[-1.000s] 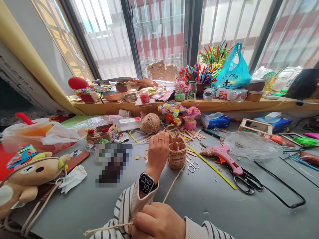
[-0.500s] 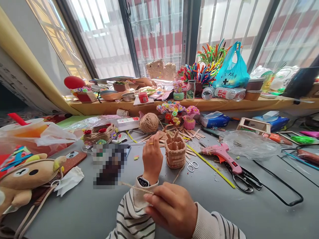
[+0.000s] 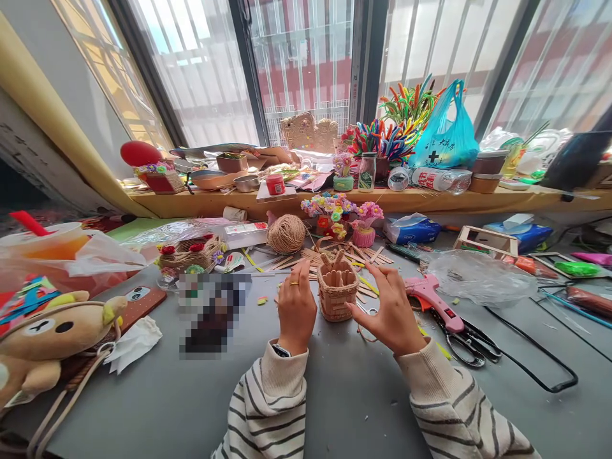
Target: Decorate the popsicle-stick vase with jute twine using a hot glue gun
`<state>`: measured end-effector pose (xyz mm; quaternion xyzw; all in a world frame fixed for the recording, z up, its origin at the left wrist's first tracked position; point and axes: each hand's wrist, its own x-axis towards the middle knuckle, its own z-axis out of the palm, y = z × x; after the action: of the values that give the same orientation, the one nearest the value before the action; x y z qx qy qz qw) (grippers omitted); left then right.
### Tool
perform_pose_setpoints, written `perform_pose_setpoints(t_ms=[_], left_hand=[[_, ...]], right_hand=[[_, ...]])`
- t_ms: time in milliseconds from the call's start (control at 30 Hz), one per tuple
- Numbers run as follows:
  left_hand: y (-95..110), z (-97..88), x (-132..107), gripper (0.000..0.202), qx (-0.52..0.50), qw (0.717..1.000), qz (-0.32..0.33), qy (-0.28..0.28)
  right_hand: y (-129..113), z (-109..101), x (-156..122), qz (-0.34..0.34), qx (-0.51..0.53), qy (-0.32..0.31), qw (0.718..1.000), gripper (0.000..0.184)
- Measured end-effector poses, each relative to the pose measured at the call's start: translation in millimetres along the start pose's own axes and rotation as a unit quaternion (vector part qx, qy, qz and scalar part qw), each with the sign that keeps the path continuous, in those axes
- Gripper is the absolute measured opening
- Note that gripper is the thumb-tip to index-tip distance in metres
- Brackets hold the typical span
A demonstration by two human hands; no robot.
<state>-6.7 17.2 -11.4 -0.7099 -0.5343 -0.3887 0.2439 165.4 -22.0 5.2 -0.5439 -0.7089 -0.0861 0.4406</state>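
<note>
A small basket (image 3: 337, 296) made of wooden sticks and wound with twine stands on the grey table (image 3: 363, 395). My left hand (image 3: 296, 306) is curled against the basket's left side and grips it. My right hand (image 3: 389, 309) is at the basket's right side, with the thumb touching the wall and the fingers arched above. A thin loop of twine (image 3: 362, 335) hangs out from under this hand. A ball of the same twine (image 3: 285, 233) lies behind the basket. Both sleeves are striped.
A pink glue gun (image 3: 430, 296) and black scissors (image 3: 471, 350) lie right of my hand, and loose wooden sticks (image 3: 370, 255) behind the basket. A plush bear (image 3: 52, 331), a phone (image 3: 143, 299) and a bagged drink (image 3: 57, 252) sit at the left. The windowsill (image 3: 430, 201) is crowded with craft things.
My right hand, which was pulling the twine taut near my body, has moved forward to the basket's right side. The left hand stays on the basket.
</note>
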Motion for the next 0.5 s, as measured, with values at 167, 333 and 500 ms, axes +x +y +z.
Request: perform_pose_setpoints(t_ms=[167,333,500], left_hand=[[1.3,-0.2,-3.9,0.046,-0.063,0.998,0.011,-0.002],[4.1,-3.4,-4.9,0.050,-0.078,0.997,0.019,0.012],[4.5,-4.3,-4.0,0.053,-0.064,0.996,0.056,0.000]], right_hand=[[-5.3,12.3,-5.0,0.022,0.016,-0.022,0.999,0.074],[-6.8,15.4,-5.0,0.035,0.028,-0.031,0.999,0.073],[-7.1,18.1,-5.9,0.038,0.031,-0.030,0.998,0.071]])
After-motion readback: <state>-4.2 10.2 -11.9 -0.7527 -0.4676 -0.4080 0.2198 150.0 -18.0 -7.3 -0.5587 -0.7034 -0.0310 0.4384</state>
